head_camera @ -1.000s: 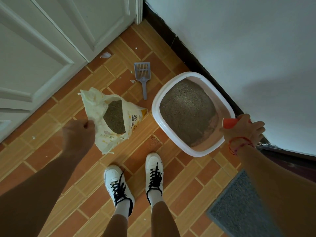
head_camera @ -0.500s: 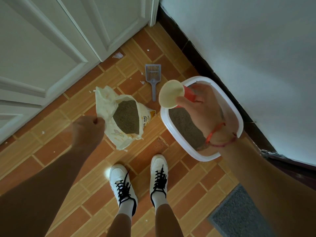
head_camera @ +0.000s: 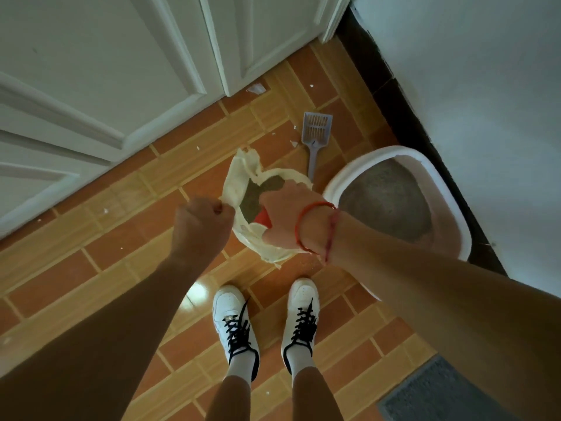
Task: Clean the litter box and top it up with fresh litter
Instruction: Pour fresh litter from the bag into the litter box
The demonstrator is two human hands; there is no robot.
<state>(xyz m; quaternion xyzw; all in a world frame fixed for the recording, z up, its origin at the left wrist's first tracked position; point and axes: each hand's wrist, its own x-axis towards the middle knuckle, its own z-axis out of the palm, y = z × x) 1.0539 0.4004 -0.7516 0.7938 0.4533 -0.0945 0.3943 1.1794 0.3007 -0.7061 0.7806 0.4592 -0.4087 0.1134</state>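
Now the right hand has swung left from above the litter box and plunged into the open mouth of the litter bag. Half a second ago it held the red cup up with its pale inside facing the camera; only a red sliver of the cup shows beneath the palm. The left hand still pinches the bag's near-left edge in a closed fist. The bag is crumpled and pale yellow with a ragged, torn rim, and grey-brown granular litter lies inside it. The box, just right of the bag, is a rounded white plastic tub with a pinkish inner wall, holding a mound of the same grainy litter. A grey-blue slotted plastic scoop lies on the glossy orange tiled floor beyond the bag. The right hand's fingers are hidden inside the bag, so its grip on the cup is seen only in part, and the right forearm covers the box's near rim.
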